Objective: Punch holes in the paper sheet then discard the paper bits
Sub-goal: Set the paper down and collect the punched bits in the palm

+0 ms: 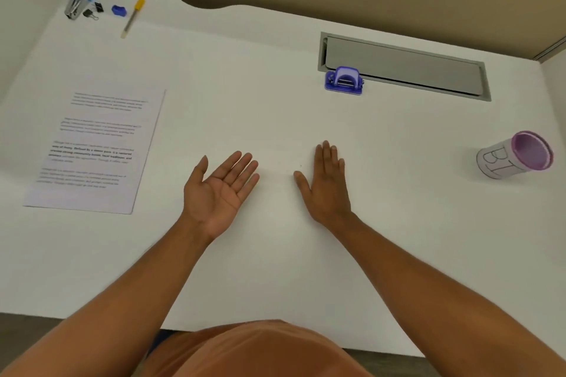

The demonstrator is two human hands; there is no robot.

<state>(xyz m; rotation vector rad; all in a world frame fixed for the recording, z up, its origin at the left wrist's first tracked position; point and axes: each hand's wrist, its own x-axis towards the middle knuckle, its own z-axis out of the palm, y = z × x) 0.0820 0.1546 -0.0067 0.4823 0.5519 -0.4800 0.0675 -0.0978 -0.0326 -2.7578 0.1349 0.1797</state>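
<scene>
On white tabletop (275, 119), near front edge: left hand (216, 193) palm up, fingers straight and spread, grip wide, holding nothing. Right hand (327, 187) just right of it, palm down, flat on surface, fingers straight and together, grip wide, also holding nothing. Hands apart, not touching each other.

Relative to left hand: printed paper sheet (95, 150) lying flat well to the left, text paragraphs up, untouched. Purple hole punch (343, 80) farther back and to the right, standing at near-left corner of grey cable hatch (404, 66) set into tabletop, well apart from both hands. Purple-rimmed cup (514, 156) far to the right, hand-drawn letters on side, opening tipped toward camera by lens. Back-left corner: stapler (73, 3), black binder clips (93, 11), small blue item (118, 10), yellow-capped pen (132, 18), all well apart from paper sheet. Orange shirt (260, 349) at bottom edge.
</scene>
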